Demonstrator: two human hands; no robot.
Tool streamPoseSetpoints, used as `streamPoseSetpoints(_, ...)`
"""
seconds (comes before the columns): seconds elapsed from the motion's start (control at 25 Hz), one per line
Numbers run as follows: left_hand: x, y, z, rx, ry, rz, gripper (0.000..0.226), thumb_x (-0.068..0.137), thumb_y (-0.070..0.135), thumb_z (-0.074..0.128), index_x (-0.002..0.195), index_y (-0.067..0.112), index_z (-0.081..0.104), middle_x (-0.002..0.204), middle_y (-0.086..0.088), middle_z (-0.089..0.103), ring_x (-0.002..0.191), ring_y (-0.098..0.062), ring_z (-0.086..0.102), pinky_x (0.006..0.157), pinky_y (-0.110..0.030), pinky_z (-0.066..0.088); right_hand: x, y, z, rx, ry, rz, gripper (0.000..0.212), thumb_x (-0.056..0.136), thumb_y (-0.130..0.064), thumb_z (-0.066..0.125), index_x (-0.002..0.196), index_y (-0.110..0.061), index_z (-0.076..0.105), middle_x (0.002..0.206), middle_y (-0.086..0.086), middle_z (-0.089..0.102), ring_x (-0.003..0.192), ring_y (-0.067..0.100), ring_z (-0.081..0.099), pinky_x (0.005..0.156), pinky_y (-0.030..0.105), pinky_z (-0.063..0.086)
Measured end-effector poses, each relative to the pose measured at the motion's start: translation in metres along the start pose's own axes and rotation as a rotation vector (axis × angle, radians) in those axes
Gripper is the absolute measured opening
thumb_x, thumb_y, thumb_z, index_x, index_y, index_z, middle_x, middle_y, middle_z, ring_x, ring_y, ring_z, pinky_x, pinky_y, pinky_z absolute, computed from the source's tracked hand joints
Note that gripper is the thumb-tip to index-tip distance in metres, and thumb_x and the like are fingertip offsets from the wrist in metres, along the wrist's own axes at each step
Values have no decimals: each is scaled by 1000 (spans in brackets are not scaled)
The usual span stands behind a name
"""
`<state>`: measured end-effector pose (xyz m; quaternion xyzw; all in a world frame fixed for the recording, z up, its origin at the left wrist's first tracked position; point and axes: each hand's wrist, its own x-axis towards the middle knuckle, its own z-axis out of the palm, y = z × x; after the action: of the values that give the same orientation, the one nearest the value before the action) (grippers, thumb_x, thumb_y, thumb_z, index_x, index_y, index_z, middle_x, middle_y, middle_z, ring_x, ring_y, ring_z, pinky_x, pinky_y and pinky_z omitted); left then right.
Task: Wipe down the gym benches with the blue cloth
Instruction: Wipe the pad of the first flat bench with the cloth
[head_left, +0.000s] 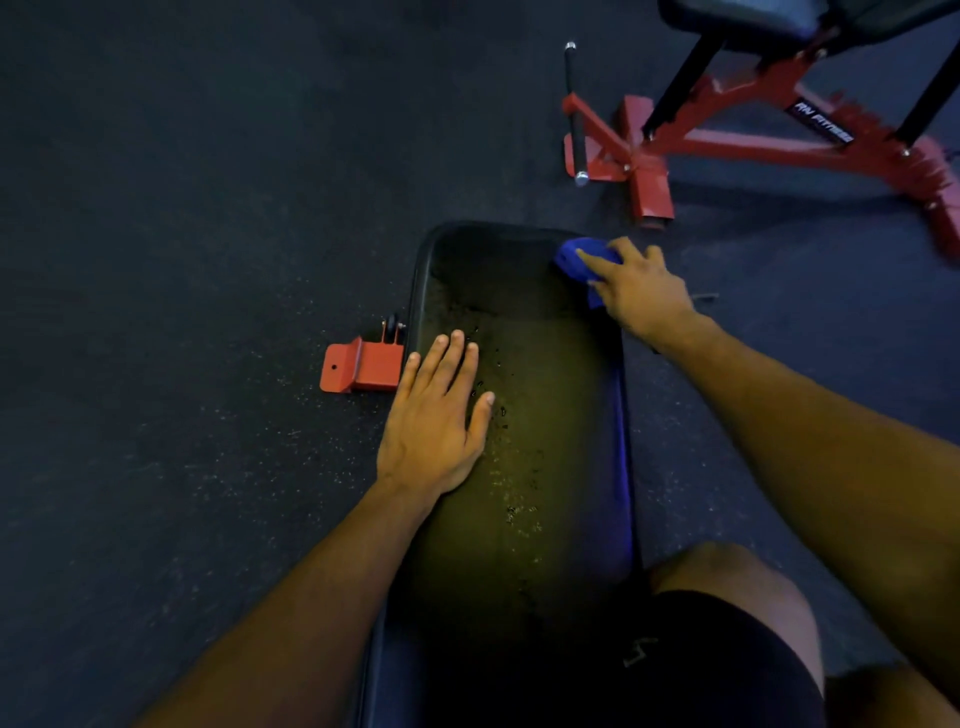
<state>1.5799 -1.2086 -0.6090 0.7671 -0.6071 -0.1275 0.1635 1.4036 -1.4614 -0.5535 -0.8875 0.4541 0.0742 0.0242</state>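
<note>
A black padded bench (540, 415) runs from the bottom of the view up to the middle, with wet droplets scattered on its pad. The blue cloth (579, 260) lies bunched at the bench's far right corner. My right hand (641, 288) presses on the cloth with fingers stretched over it. My left hand (441, 410) rests flat on the bench's left edge, fingers straight and spread, holding nothing.
A red foot bracket (358, 366) of the bench sticks out on the left floor. A second bench with a red frame (727, 135) and black pad (748, 21) stands at the upper right. Dark speckled rubber floor surrounds everything. My knee (727, 587) is beside the bench at lower right.
</note>
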Motion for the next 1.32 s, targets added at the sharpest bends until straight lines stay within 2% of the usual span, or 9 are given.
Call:
streamPoseSetpoints(0.08, -6, 6, -6, 8, -2, -8, 67, 105, 53, 15, 162, 18, 21, 171, 0, 11, 158, -13, -1, 128, -37, -3, -18, -4, -17, 70, -13, 65, 42, 104, -34, 41, 146, -31, 43, 140, 11, 39, 119, 41, 39, 86, 59, 50)
streamPoseSetpoints(0.28, -18, 13, -26, -70, -54, 1, 62, 109, 46, 30, 162, 16, 17, 171, -2, 10, 158, -14, 2, 125, -29, -6, -94, -50, -22, 142, 154, 51, 42, 103, -36, 43, 144, -29, 45, 138, 11, 42, 113, 39, 42, 76, 53, 52)
streamPoseSetpoints(0.4, -59, 16, -26, -109, -112, -23, 67, 107, 53, 26, 162, 20, 6, 171, 2, -2, 155, -9, -9, 122, -27, -10, -134, -75, -3, 144, 144, 70, 46, 102, -41, 42, 146, -28, 43, 143, 10, 43, 114, 37, 44, 82, 50, 50)
streamPoseSetpoints(0.52, -76, 14, -15, -46, -105, -49, 71, 101, 58, 10, 161, 22, 6, 170, 3, -1, 154, -6, -12, 122, -27, -14, -146, -92, 26, 20, 116, 79, 50, 101, -46, 39, 149, -32, 37, 153, 7, 38, 131, 38, 38, 98, 59, 38)
streamPoseSetpoints(0.64, -70, 12, -11, -50, -54, -42, 70, 102, 55, 12, 162, 19, 12, 170, 3, 2, 155, -7, -8, 124, -29, -10, -106, -82, 28, 67, 55, 89, 50, 103, -46, 32, 152, -36, 28, 158, 4, 28, 145, 37, 21, 107, 73, 20)
streamPoseSetpoints(0.8, -74, 11, -6, -45, -35, -33, 68, 103, 53, 14, 161, 19, 15, 170, 4, 5, 157, -9, -3, 124, -29, -9, -54, -70, 17, 68, 60, 167, 48, 104, -43, 34, 151, -31, 29, 154, 9, 29, 134, 42, 31, 96, 69, 37)
streamPoseSetpoints(0.88, -72, 11, -5, -47, -16, -31, 67, 104, 51, 16, 161, 17, 17, 169, 4, 6, 157, -10, -1, 125, -30, -8, -52, -85, 16, 21, 58, 143, 48, 104, -41, 36, 150, -28, 31, 151, 11, 32, 129, 42, 35, 97, 67, 37)
streamPoseSetpoints(1.12, -74, 9, -3, -75, 13, -19, 64, 104, 45, 17, 161, 15, 20, 170, 0, 12, 156, -9, 2, 129, -39, 4, -166, -108, 44, 16, 154, -141, 49, 98, -44, 49, 145, -32, 45, 149, 5, 46, 132, 34, 46, 107, 62, 32)
streamPoseSetpoints(1.32, -73, 9, -2, -61, 7, -13, 70, 101, 51, 8, 162, 17, 16, 171, 1, 8, 157, -10, -1, 126, -32, -4, -152, -54, 45, 103, 142, 71, 47, 103, -39, 41, 149, -28, 39, 154, 8, 35, 136, 36, 36, 103, 59, 40)
